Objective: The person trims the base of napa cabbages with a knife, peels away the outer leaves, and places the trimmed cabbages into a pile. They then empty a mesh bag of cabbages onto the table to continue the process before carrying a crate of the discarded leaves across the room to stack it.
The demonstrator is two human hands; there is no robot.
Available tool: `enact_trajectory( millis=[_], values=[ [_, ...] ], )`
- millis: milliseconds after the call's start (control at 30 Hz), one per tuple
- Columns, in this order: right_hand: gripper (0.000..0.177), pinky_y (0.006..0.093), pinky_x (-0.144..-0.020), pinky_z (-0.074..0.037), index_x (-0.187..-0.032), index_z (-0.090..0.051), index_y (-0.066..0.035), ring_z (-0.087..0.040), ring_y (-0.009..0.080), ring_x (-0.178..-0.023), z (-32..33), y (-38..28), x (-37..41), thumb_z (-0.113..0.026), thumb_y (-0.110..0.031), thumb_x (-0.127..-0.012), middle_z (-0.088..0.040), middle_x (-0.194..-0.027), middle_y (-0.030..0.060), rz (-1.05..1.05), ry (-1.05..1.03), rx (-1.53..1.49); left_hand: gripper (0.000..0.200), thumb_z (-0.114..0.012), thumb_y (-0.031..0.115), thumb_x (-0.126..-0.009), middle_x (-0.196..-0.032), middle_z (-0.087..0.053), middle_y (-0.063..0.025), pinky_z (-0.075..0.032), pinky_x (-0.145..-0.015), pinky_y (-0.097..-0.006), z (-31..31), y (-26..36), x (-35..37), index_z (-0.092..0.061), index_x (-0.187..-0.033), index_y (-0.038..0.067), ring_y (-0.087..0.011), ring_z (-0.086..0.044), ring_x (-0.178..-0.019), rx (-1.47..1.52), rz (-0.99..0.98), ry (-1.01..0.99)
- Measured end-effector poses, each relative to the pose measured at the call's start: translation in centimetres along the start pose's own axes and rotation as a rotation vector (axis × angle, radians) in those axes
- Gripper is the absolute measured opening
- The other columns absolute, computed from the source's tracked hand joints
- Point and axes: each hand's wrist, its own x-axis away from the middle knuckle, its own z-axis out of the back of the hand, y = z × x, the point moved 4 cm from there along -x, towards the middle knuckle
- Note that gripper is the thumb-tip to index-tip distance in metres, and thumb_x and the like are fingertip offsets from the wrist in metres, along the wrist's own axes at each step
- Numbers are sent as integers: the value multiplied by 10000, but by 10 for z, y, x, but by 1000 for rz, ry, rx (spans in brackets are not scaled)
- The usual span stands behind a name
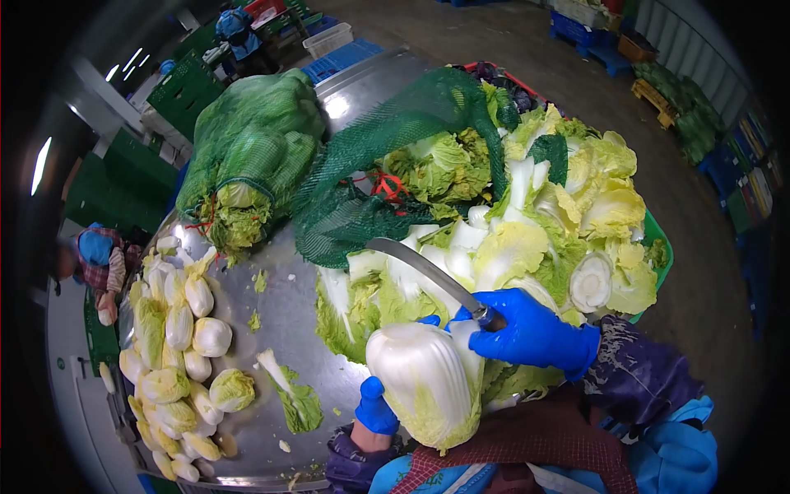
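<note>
Smooth metal knife [432, 272], glossy metal table [288, 296]; rough matt mesh [403, 123]

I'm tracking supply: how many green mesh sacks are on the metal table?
2: a bulging sack toward the picture's left, and a slack sack to its right. A dark mesh patch among the leaves may be part of the slack one; another could be hidden.

Green crates [183, 95] far left beyond the right grip [527, 329], grey plastic bin [327, 39] far ahead, wooden pallet [652, 103] ahead and right.
</note>
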Motion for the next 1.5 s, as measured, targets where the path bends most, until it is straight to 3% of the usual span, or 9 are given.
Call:
enact_trajectory(
  millis=[200,300,567,800,1000,1133,1200,1400,1500],
  values=[
    [259,266,-691,-464,-1009,-575,-21,-543,113,-718,31,26,7,-603,-93,-761,-620,-872,62,-193,155,-123,1038,-729,491,-591,-1341,-372,-128,-342,-1013,-416,-3,13,-2,-219,-1363,19,-272,-409,-1204,39,-41,142],
    [478,301,-743,-467,-1074,-534,-77,-553,188,-851,5,-12,8,-740,-277,-692,-550,-959,106,232,50,303,1024,-756,462,-574,-1312,-396,-137,-355,-998,-403,0,13,-6,-252,-1342,9,-258,-425,-1185,-108,-50,139],
    [327,273,-696,-459,-969,-564,-40,-559,137,-764,-6,-6,1,-689,-148,-687,-562,-836,60,119,169,490,1013,-790,421,-557,-1274,-419,-139,-373,-975,-370,-9,21,-13,-281,-1315,-18,-251,-453,-1150,-464,-299,135],
    [267,246,-693,-447,-969,-567,-26,-536,90,-776,8,7,1,-665,-115,-736,-567,-829,37,97,175,-77,1034,-783,456,-555,-1261,-438,-147,-389,-958,-390,-7,26,-9,-278,-1331,-6,-258,-461,-1144,-164,-237,191],
    [440,351,-665,-481,-1033,-545,-79,-593,271,-753,-11,-18,4,-694,-259,-660,-561,-823,96,267,208,637,981,-796,408,-551,-1292,-401,-143,-358,-985,-383,-11,29,-12,-313,-1298,-7,-257,-440,-1164,-484,-308,113],
    [356,339,-628,-473,-971,-559,-43,-594,225,-709,-6,1,-4,-667,-175,-657,-577,-772,74,191,173,577,969,-782,411,-559,-1296,-398,-139,-354,-986,-380,-12,24,-14,-315,-1301,-1,-252,-431,-1171,-545,-312,76],
    [296,302,-577,-464,-934,-564,-14,-576,157,-641,1,27,-10,-640,-107,-663,-592,-742,58,143,169,37,976,-776,420,-561,-1298,-398,-137,-353,-986,-378,-13,21,-13,-309,-1308,2,-250,-428,-1175,-533,-304,70],
    [294,244,-453,-450,-940,-559,12,-546,109,-560,32,16,12,-617,-64,-662,-604,-771,69,-155,350,-261,978,-688,530,-627,-1334,-368,-151,-380,-971,-432,-3,14,-7,-260,-1351,33,-306,-452,-1148,-125,-184,66],
    [328,242,-436,-457,-962,-538,33,-545,121,-530,74,35,25,-585,-53,-649,-610,-786,89,-111,491,-270,811,-408,634,-782,-1403,-270,-154,-405,-926,-485,-5,31,-6,-253,-1371,99,-352,-463,-1113,454,-355,32]
  ],
)
